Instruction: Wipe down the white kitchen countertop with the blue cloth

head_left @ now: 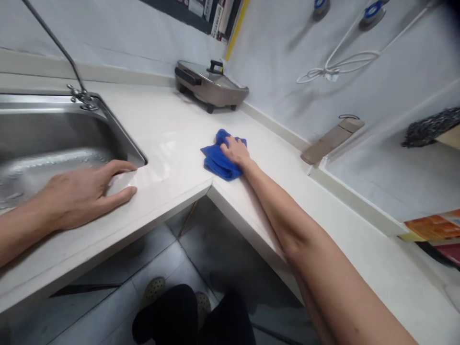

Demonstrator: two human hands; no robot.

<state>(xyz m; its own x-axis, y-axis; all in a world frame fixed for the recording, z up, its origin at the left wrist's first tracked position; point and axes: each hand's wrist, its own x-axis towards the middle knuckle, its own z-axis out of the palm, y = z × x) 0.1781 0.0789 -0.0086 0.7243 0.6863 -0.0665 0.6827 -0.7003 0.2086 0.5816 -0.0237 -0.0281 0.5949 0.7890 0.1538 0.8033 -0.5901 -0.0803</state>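
Blue cloth (220,164) on the white desk (165,115), just behind the inner corner of its front edge; loosely folded and bunched, with no clear long axis. One pointed corner toward the sink (131,146), on the left. Directly under the right hand (237,152), the nearer of the two: fingers (232,141) bent and closed down on the upper right part, with the fuller folds nearer the body. Left hand (77,196) well apart from the cloth, palm down beside the sink's near right corner, thumb and forefinger spread wide. Between them, a pale patch (124,181): impossible to tell as shadow, reflection or something held.

Farther out, behind the cloth, a lidded electric pan (219,91) near the wall (276,91); to the right, a brown bottle (332,141), slanting in this view.

Hidden: right fingertips, partly in the folds; the cloth's underside; the left hand's remaining fingers. Cut off: the sink's left side, the top of the tap (84,99), an orange packet (436,226) at the right edge.
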